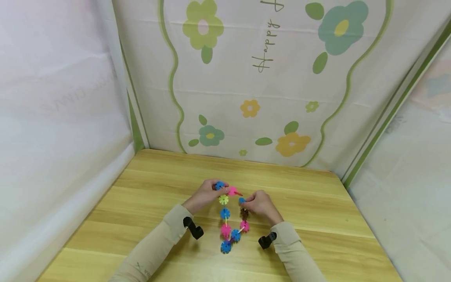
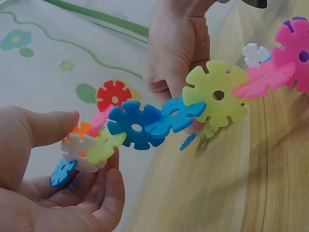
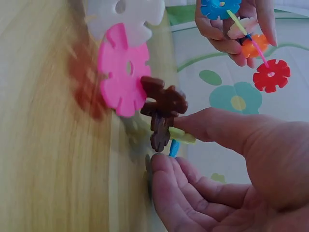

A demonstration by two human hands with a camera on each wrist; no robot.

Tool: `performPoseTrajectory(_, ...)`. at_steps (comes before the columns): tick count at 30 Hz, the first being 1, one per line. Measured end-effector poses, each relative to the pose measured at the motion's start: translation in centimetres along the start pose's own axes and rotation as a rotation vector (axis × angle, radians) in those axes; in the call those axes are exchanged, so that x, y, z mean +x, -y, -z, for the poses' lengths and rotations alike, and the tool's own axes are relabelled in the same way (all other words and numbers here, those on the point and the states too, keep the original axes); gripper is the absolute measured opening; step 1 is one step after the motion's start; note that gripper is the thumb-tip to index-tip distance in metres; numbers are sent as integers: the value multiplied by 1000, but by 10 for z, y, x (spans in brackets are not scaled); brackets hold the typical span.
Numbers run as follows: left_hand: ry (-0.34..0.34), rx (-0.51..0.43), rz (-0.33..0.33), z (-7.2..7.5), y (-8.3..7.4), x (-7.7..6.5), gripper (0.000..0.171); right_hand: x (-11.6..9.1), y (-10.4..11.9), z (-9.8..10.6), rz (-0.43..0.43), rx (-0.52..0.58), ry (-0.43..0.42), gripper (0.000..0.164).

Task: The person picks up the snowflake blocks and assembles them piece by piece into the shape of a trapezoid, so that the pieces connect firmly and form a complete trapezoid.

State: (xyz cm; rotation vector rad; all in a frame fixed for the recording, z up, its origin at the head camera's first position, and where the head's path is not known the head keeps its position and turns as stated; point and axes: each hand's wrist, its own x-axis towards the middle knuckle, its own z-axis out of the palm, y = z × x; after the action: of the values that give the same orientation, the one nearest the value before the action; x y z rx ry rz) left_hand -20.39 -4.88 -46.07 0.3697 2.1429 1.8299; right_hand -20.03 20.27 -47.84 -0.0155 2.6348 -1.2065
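Observation:
A chain of colourful plastic snowflake discs, slotted edge to edge, curves between both hands in a nearly closed loop. My left hand [image 1: 208, 192] grips the chain at its far left, thumb over an orange disc [image 2: 81, 128] and a white disc [image 2: 77, 145], fingers curled beneath. From that grip a pink disc [image 1: 232, 190] and a red disc [image 2: 113, 96] stick out toward the right hand. My right hand [image 1: 261, 203] pinches the other end, at a yellow disc [image 3: 184, 137] and a blue disc [image 3: 174, 148] beside two brown discs [image 3: 165, 100]. A gap separates the red disc and this blue disc.
The wooden table [image 1: 169, 172] lies under the hands and chain. A flower-printed cloth [image 1: 225, 86] hangs behind it, with white cloth walls [image 1: 63, 117] at both sides. Each sleeved wrist carries a black camera mount [image 1: 193, 228].

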Motion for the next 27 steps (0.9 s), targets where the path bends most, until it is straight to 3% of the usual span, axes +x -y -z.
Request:
performPoseTrajectory(4,-7,-12,1,3,2,-2,37,2,2,-1,15,43,-42,19)
performPoseTrajectory(11,-31,-12,17,14,2,-5,41,2,14,5,118,136,-94,29)
performPoseTrajectory(19,53,-4,2,33,2,-9,38,5,28,9,273,166,-6,23)
performPoseTrajectory(23,100,3,-15,38,3,-11,32,9,26,3,288,192,51,23)
performPoseTrajectory(27,105,14,-8,41,6,-13,30,11,23,-6,266,255,138,28)
